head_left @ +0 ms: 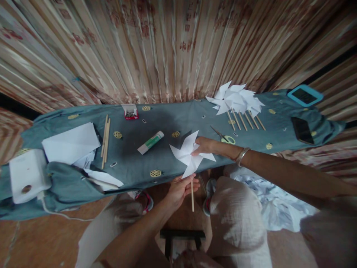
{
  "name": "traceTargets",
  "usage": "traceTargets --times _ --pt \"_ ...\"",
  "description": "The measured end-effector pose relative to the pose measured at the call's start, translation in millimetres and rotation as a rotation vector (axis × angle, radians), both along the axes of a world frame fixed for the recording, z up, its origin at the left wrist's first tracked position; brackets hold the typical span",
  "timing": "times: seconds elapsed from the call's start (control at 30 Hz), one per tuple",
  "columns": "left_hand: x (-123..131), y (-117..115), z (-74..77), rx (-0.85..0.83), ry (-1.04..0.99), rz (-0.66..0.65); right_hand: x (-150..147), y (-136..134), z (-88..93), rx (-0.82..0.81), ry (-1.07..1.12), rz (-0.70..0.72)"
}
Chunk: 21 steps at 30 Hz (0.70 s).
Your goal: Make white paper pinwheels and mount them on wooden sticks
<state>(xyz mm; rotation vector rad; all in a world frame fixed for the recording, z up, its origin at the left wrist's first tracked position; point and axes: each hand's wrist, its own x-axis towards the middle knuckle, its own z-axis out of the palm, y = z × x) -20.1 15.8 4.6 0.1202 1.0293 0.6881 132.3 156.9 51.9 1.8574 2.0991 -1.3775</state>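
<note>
Nearest, the grip of the left hand (pixel 180 190) pinches a wooden stick (pixel 192 199) just below the white pinwheel (pixel 184 153), by the table's (pixel 131 156) near edge. The right hand's (pixel 204 146) grip holds the pinwheel's centre. Beyond lie a glue tube (pixel 151 142), scissors (pixel 228 139) and more pinwheels (pixel 231 97).

Cloth-covered table (pixel 131 163) bears paper (pixel 71 141), sticks (pixel 106 139), red box (pixel 131 114), glue stick (pixel 151 142), scissors (pixel 228 139), pinwheels (pixel 227 100), phone (pixel 302 130)
</note>
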Motion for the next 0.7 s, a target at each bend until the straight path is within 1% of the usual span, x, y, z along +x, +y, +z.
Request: traceTargets --times 0.07,0.2,0.7 --pt "0.5 -0.1 -1.8 0.008 0.003 -0.002 -0.6 0.5 0.9 -0.044 -0.004 -0.01" --pt "1.2 -0.1 -3.6 0.024 0.001 -0.006 -1.0 -0.4 2.7 -0.082 0.009 -0.026" --pt "1.4 2.0 -8.6 0.031 -0.009 -0.032 0.7 0.7 0.2 -0.153 0.017 -0.032"
